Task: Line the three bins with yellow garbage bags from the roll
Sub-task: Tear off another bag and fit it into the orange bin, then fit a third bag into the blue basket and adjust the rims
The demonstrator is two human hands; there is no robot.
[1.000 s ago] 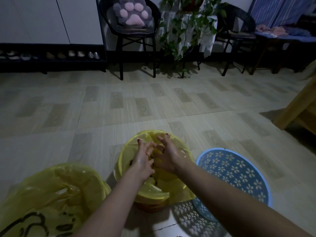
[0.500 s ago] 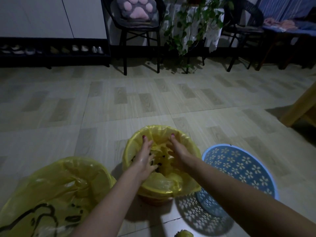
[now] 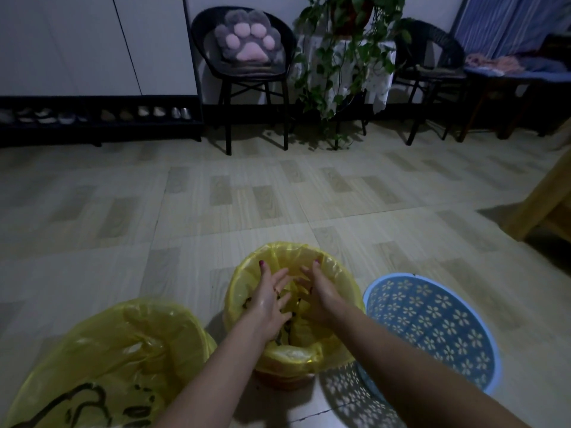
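Note:
Three bins stand in a row on the floor in front of me. The middle bin point(image 3: 279, 383) wears a yellow bag point(image 3: 336, 273) folded over its rim. Both of my hands are inside its mouth: my left hand point(image 3: 268, 296) has its fingers spread against the bag's inner left side, and my right hand point(image 3: 318, 291) presses the plastic on the right, fingers apart. The left bin point(image 3: 108, 359) is covered by a yellow bag with black printed drawing. The blue perforated bin point(image 3: 432, 329) at the right has no bag in it. The roll is not in view.
A black chair point(image 3: 247, 72) with a paw-shaped cushion stands at the back wall beside a trailing plant point(image 3: 343, 57). A second chair point(image 3: 429, 66) and a low shoe rack point(image 3: 99, 115) line that wall. A wooden furniture leg point(image 3: 537, 199) sits at the right.
My hands have gone from above the middle bin's rim down into the bag, spreading apart against its inner sides. The view has tilted slightly.

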